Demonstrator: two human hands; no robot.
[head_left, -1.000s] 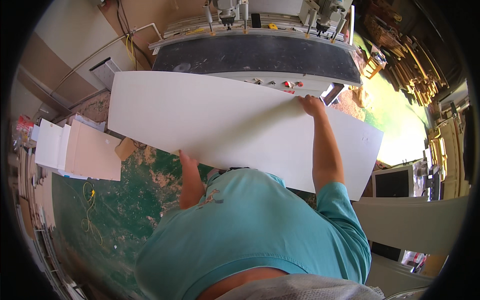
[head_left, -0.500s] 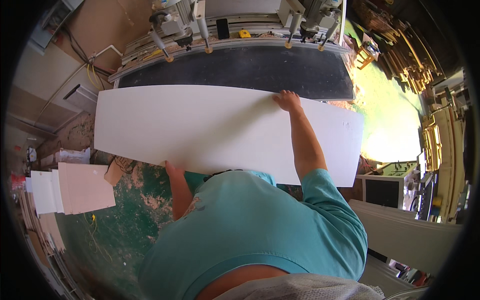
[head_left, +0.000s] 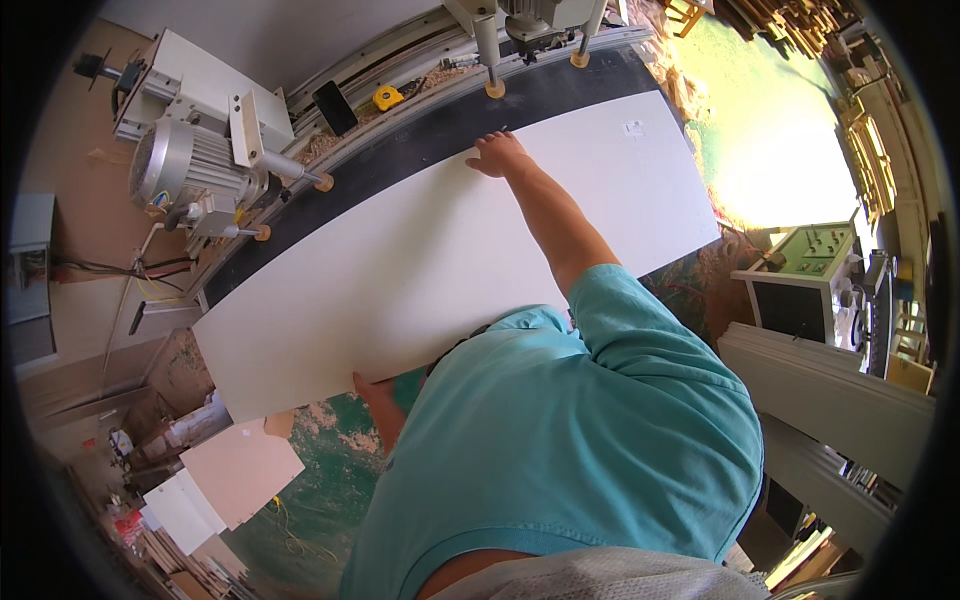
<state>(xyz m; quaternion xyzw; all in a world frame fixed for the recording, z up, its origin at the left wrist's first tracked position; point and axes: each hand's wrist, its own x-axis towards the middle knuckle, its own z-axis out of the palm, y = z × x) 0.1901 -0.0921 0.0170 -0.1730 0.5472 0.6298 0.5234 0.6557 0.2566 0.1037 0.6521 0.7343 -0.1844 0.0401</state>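
A long white board (head_left: 440,260) lies tilted across the view, over the black bed (head_left: 420,140) of a woodworking machine. My right hand (head_left: 498,155) grips the board's far edge, arm stretched out across it. My left hand (head_left: 368,388) holds the near edge from below, with mostly the thumb and wrist showing. My teal shirt (head_left: 570,450) fills the lower middle and hides my left forearm.
A grey motor (head_left: 185,165) and drill heads (head_left: 530,20) sit along the machine's far rail, with a phone (head_left: 332,107) and yellow tape measure (head_left: 387,98). A green control cabinet (head_left: 815,270) stands at right. Stacked panels (head_left: 225,475) lie on the green floor at lower left.
The board has swung from level to slanted and moved over the machine's black bed. My view has turned left, bringing the motor into sight. Both hands keep their hold.
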